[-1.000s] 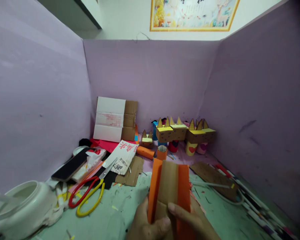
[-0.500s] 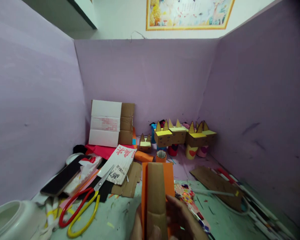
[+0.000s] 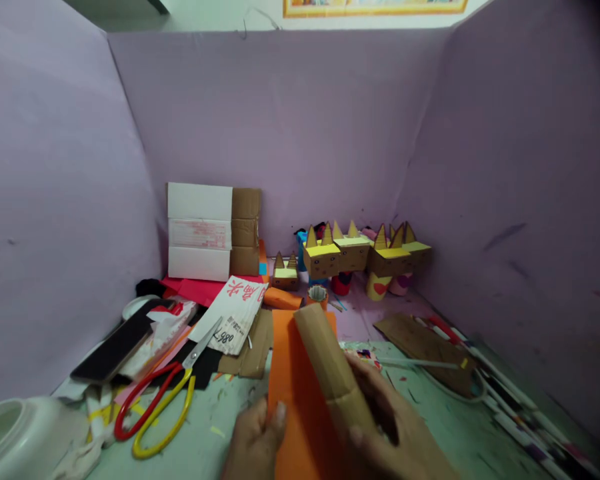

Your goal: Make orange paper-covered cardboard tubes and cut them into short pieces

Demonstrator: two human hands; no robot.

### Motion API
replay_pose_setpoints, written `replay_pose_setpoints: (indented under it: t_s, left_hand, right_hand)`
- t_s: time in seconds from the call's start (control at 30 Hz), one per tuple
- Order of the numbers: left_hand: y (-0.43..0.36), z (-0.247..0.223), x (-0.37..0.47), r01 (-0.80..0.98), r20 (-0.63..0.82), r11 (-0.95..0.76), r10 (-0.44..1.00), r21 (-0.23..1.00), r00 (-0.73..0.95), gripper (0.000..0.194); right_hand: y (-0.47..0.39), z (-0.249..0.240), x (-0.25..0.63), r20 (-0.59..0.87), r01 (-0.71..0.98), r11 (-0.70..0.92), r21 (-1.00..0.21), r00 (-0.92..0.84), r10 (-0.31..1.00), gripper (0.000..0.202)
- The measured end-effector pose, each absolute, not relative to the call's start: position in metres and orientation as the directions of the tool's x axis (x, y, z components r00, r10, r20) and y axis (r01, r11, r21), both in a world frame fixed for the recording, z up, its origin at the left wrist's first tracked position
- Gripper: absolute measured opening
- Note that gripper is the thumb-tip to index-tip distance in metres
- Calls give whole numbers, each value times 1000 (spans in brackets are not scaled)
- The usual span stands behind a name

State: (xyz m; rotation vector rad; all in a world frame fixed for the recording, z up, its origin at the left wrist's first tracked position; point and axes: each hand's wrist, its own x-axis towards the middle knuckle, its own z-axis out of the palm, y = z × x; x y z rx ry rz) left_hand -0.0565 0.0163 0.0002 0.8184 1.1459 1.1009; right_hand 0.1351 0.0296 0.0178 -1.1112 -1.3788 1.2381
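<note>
My left hand point(image 3: 255, 437) pinches the left edge of an orange paper sheet point(image 3: 295, 380) at the bottom centre. Wrapped round a brown cardboard tube point(image 3: 330, 367) is my right hand point(image 3: 397, 427). The tube leans to the upper left and lies over the right part of the sheet. Just beyond the sheet's far edge stands a short orange roll point(image 3: 317, 295), with another orange roll point(image 3: 283, 299) lying on its side to its left.
Red and yellow scissors point(image 3: 180, 380), a printed card point(image 3: 230, 313) and a black phone-like slab point(image 3: 120, 343) lie left. A white jar point(image 3: 30, 437) sits at the lower left. Cardboard cat-like figures point(image 3: 353, 257) stand at the back. Brown cardboard point(image 3: 420, 347) and pens lie right.
The tube has tilted and shifted right over the sheet, and more orange paper shows. My left hand has moved left to the sheet's edge. The camera view has tilted down.
</note>
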Motion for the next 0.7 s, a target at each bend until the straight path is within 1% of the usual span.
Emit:
replay_pose_setpoints:
  t_s: [0.07, 0.1, 0.17, 0.27, 0.33, 0.43, 0.53, 0.6, 0.63, 0.7]
  left_hand:
    - [19, 11, -60, -311, -353, 369, 929, 876, 108, 41]
    - [20, 14, -62, -295, -384, 403, 915, 866, 125, 35]
    - [23, 16, -67, -192, -479, 496, 868, 847, 127, 24]
    - [26, 10, -74, -101, -570, 588, 806, 803, 157, 22]
    - [28, 5, -78, -58, -594, 609, 786, 791, 171, 22]
    - [32, 1, -84, 13, -620, 631, 757, 775, 207, 16]
    - [36, 2, -87, 102, -635, 632, 729, 768, 255, 18]
    - [37, 4, -87, 173, -650, 629, 705, 758, 283, 19]
    - [36, 6, -87, 212, -660, 626, 691, 750, 294, 16]
    - [34, 8, -86, 281, -672, 610, 672, 740, 311, 12]
  right_hand:
    - [33, 32, 149, 46, 183, 88, -979, -223, 974, 60]
    - [34, 37, 154, 47, 233, 102, -967, -229, 972, 60]
    - [32, 43, 162, 81, 298, 185, -936, -329, 941, 61]
    - [25, 41, 165, 117, 366, 289, -885, -426, 897, 62]
    - [23, 38, 169, 135, 358, 308, -882, -433, 891, 59]
    - [29, 39, 180, 204, 240, 310, -920, -383, 901, 56]
    - [39, 45, 196, 277, 145, 350, -926, -369, 887, 57]
    - [42, 49, 203, 298, 96, 361, -927, -394, 869, 54]
    - [41, 51, 203, 301, 84, 366, -927, -418, 857, 52]
    - [34, 51, 198, 293, 122, 397, -910, -490, 821, 52]
